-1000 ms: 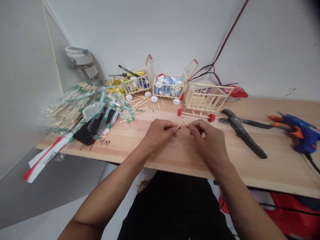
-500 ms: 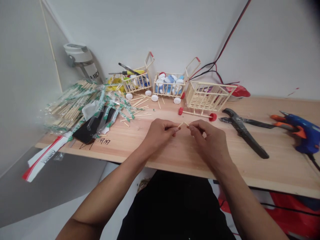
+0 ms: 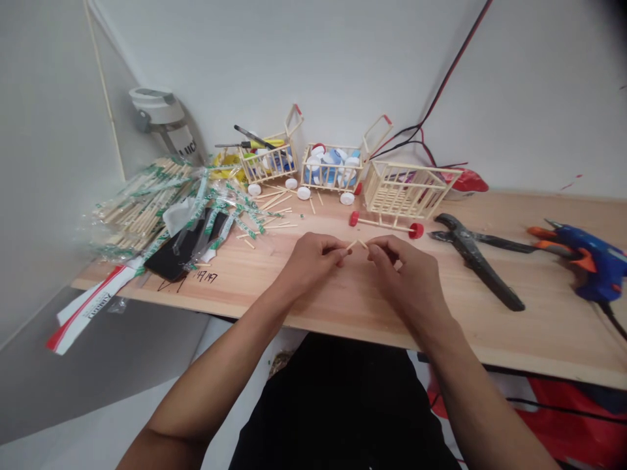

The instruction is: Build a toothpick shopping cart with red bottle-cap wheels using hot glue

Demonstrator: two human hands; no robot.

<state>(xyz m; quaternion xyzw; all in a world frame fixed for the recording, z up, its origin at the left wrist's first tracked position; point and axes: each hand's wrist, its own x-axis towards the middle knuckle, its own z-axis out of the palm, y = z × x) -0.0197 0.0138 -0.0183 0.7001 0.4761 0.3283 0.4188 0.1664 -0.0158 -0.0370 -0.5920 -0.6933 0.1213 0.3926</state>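
Over the front of the table, my left hand (image 3: 316,261) pinches a short piece of wooden stick (image 3: 351,245) between thumb and forefinger. Facing it, my right hand (image 3: 406,271) grips a second short stick piece (image 3: 362,244) in the same way. Both pieces slant upward and their tips are close together with a small gap. Behind the hands lies an axle stick with red bottle-cap wheels (image 3: 416,230). It sits in front of a small stick-built cart basket (image 3: 409,189).
Two finished-looking stick carts, one full of bottle caps (image 3: 333,166), stand along the wall. Wrapped chopsticks (image 3: 142,202), a phone (image 3: 171,254) and loose stick pieces (image 3: 274,199) lie left. Black cutting pliers (image 3: 477,261) and a blue glue gun (image 3: 595,261) lie right.
The two stick pieces, whose tips met or nearly met before, now have a small gap between them. Both hands keep their pinch; the view has shifted slightly.
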